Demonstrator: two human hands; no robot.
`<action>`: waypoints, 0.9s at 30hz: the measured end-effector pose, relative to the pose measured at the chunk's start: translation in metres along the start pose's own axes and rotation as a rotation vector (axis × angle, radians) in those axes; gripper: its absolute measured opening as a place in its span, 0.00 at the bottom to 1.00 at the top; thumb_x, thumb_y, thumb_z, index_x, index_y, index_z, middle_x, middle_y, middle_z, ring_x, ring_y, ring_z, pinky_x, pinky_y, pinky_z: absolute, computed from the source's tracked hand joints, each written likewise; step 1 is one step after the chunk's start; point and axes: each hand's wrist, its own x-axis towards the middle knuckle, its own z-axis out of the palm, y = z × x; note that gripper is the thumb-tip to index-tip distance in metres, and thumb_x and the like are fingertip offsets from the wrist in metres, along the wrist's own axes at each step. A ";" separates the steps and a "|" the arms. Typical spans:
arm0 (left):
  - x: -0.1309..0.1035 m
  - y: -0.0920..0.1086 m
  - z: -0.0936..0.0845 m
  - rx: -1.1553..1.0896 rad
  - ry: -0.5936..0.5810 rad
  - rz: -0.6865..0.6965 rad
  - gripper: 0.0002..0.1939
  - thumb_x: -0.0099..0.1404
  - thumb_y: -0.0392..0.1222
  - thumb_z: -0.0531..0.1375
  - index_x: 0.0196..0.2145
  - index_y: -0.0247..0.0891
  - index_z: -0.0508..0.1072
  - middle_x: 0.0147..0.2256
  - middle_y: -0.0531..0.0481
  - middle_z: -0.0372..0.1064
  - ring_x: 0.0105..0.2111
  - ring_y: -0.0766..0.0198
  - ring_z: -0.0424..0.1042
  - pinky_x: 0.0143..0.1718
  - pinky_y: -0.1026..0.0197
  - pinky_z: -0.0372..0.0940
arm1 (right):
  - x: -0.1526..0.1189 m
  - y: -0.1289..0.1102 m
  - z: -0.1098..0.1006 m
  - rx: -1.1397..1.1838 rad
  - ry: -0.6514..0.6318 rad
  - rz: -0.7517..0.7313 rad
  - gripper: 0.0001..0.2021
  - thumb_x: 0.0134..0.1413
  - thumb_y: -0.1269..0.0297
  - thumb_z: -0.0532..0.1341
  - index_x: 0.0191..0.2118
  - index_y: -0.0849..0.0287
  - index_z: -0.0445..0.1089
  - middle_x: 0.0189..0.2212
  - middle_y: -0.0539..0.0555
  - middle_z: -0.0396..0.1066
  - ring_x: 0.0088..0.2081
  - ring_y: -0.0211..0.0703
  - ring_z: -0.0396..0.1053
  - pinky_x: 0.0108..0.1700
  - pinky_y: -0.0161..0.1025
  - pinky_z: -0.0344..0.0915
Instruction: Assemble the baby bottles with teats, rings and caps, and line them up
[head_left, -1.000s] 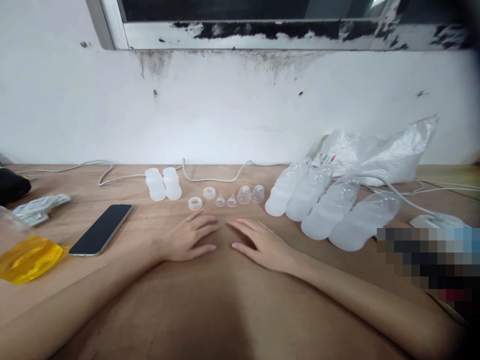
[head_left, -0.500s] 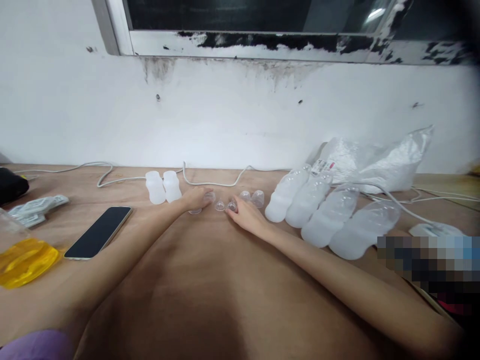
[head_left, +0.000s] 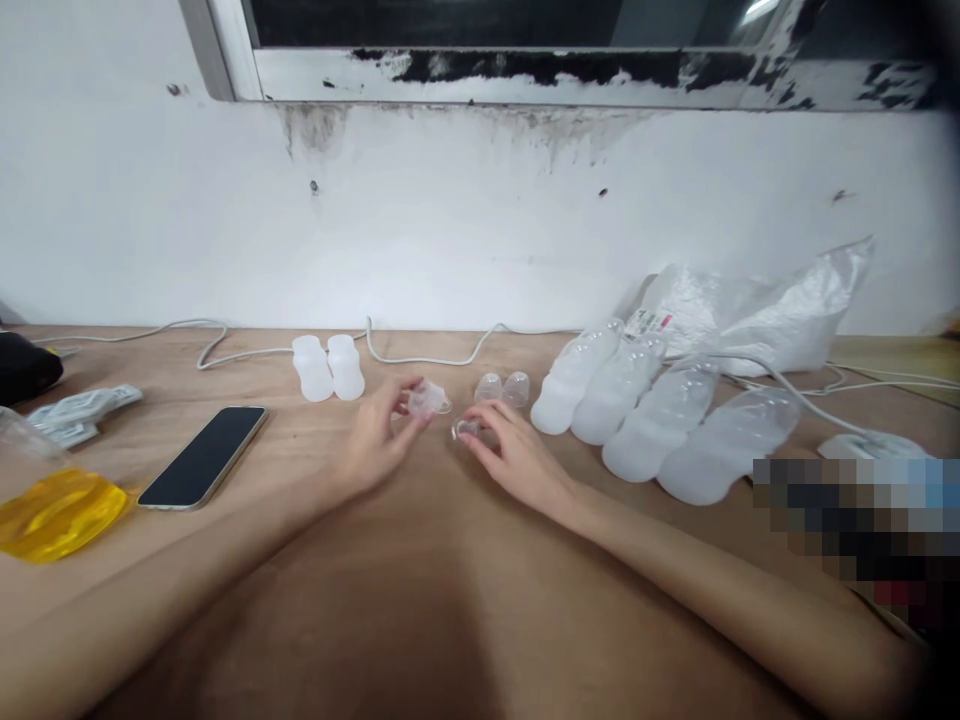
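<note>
Stained white wall [head_left: 450, 240] is seen at twelve o'clock under a dark window [head_left: 510, 25], and at its foot a wooden table [head_left: 375, 610] is crossed by a pale cable [head_left: 427, 360]. With the gap between the two hands taken as the dial's centre, a clear ring [head_left: 424, 398] is held at eleven o'clock, pinched between the thumb and forefinger of the left hand [head_left: 371, 440]; whether it is joined to the clear rim [head_left: 445, 406] at its three o'clock edge cannot be told. Between one and two o'clock, a small clear teat [head_left: 466, 428] is pinched between the thumb and bent fingers of the right hand [head_left: 521, 465]. Two clear domed caps [head_left: 502, 388] are placed just beyond that hand, at two o'clock. Four frosted bottles [head_left: 660, 425] with clear tops are lined up from two to three o'clock, backed by a plastic bag [head_left: 780, 320]. Two smaller white bottles [head_left: 328, 368] are stood side by side at ten o'clock, and a phone [head_left: 202, 458] is laid flat at nine.
</note>
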 end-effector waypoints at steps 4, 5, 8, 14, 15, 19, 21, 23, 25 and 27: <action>-0.030 0.008 0.013 -0.246 -0.081 -0.107 0.17 0.61 0.42 0.53 0.47 0.36 0.58 0.43 0.43 0.66 0.41 0.62 0.69 0.42 0.59 0.65 | -0.016 -0.008 0.010 0.253 -0.051 0.040 0.11 0.53 0.65 0.54 0.43 0.57 0.61 0.39 0.55 0.68 0.38 0.41 0.68 0.40 0.40 0.67; -0.033 0.007 0.015 -0.261 -0.095 -0.117 0.17 0.61 0.41 0.54 0.47 0.37 0.58 0.44 0.43 0.66 0.41 0.62 0.69 0.42 0.58 0.65 | -0.018 -0.008 0.011 0.279 -0.059 0.059 0.11 0.52 0.65 0.55 0.43 0.57 0.61 0.38 0.54 0.69 0.36 0.41 0.69 0.39 0.40 0.67; -0.034 0.006 0.017 -0.280 -0.124 -0.114 0.18 0.60 0.40 0.55 0.48 0.37 0.57 0.46 0.42 0.65 0.41 0.61 0.70 0.43 0.57 0.65 | -0.018 -0.007 0.013 0.295 -0.038 0.073 0.10 0.50 0.65 0.57 0.40 0.57 0.63 0.37 0.54 0.69 0.35 0.41 0.68 0.37 0.40 0.68; -0.033 0.010 0.012 -0.305 -0.198 -0.077 0.19 0.60 0.39 0.55 0.48 0.36 0.58 0.44 0.43 0.66 0.43 0.62 0.69 0.44 0.59 0.65 | -0.017 -0.005 0.012 0.278 -0.008 0.042 0.09 0.49 0.65 0.58 0.39 0.58 0.64 0.38 0.54 0.66 0.34 0.39 0.65 0.34 0.38 0.67; -0.033 0.011 0.011 -0.288 -0.191 -0.060 0.18 0.59 0.38 0.55 0.48 0.36 0.59 0.44 0.44 0.66 0.42 0.62 0.69 0.44 0.59 0.64 | -0.017 -0.005 0.012 0.278 -0.005 0.042 0.09 0.49 0.66 0.58 0.39 0.58 0.64 0.38 0.54 0.65 0.33 0.39 0.65 0.34 0.37 0.67; -0.033 0.015 0.009 -0.082 -0.138 0.026 0.16 0.56 0.37 0.57 0.44 0.37 0.62 0.41 0.47 0.67 0.39 0.62 0.68 0.39 0.60 0.64 | -0.016 -0.005 0.013 0.274 0.015 0.058 0.08 0.49 0.68 0.57 0.38 0.57 0.64 0.37 0.53 0.64 0.34 0.39 0.64 0.34 0.37 0.66; -0.032 0.015 0.009 -0.002 -0.138 0.030 0.15 0.55 0.37 0.58 0.42 0.38 0.63 0.39 0.48 0.67 0.37 0.62 0.67 0.36 0.61 0.63 | -0.016 -0.006 0.014 0.267 0.014 0.059 0.09 0.48 0.71 0.56 0.38 0.56 0.64 0.37 0.53 0.63 0.33 0.38 0.64 0.35 0.38 0.66; -0.031 0.014 0.010 0.006 -0.149 0.007 0.15 0.55 0.38 0.58 0.42 0.38 0.63 0.38 0.48 0.68 0.36 0.63 0.67 0.34 0.61 0.63 | -0.016 -0.008 0.014 0.266 0.005 0.050 0.11 0.47 0.73 0.55 0.39 0.56 0.64 0.38 0.53 0.63 0.32 0.38 0.64 0.36 0.39 0.67; -0.030 0.012 0.012 -0.028 -0.159 -0.016 0.14 0.55 0.37 0.59 0.40 0.38 0.64 0.38 0.48 0.68 0.36 0.63 0.67 0.35 0.61 0.63 | -0.016 -0.011 0.015 0.290 0.015 0.043 0.15 0.46 0.75 0.55 0.42 0.55 0.62 0.39 0.53 0.63 0.33 0.38 0.65 0.36 0.39 0.67; -0.030 0.009 0.014 -0.084 -0.163 -0.035 0.14 0.54 0.37 0.59 0.39 0.37 0.64 0.39 0.48 0.68 0.37 0.63 0.68 0.37 0.60 0.64 | -0.017 -0.014 0.014 0.331 0.029 0.028 0.18 0.47 0.74 0.55 0.46 0.55 0.59 0.39 0.54 0.64 0.34 0.38 0.66 0.36 0.38 0.67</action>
